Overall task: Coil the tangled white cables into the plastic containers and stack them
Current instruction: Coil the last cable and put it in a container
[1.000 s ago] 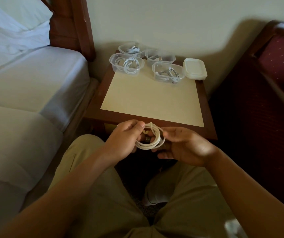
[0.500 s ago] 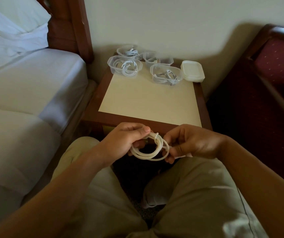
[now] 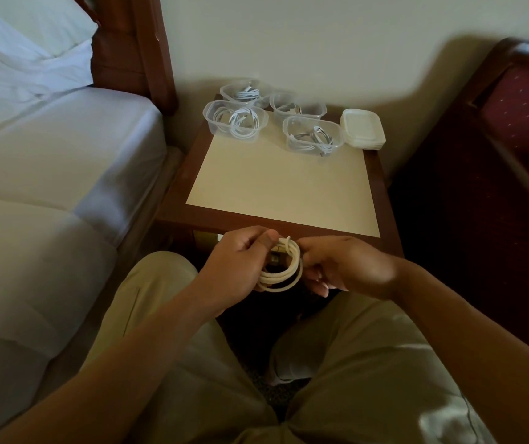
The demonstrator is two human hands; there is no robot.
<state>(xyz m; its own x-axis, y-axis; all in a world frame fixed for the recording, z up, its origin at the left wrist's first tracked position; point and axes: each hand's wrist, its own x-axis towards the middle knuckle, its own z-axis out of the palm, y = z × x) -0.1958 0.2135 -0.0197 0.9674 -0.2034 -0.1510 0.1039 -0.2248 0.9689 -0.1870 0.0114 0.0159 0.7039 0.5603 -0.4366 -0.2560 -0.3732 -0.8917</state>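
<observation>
Left hand (image 3: pixel 240 261): fingers closed on the left side of the coiled white cable (image 3: pixel 284 270), thumb on top.
Right hand (image 3: pixel 343 267): pinching the coil's right side; fingertips partly hidden behind the loops.
Cable: held above the lap, just before the bench (image 3: pixel 282 187) edge; one end sticks up.
Containers (image 3: pixel 236 121): four clear tubs at the bench's far edge, each holding cable; rear two partly hidden.
Lids (image 3: pixel 364 129): stacked beside them, count unclear.

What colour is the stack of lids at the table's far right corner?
White, slightly translucent: the stack of lids shows this best in the head view.
</observation>
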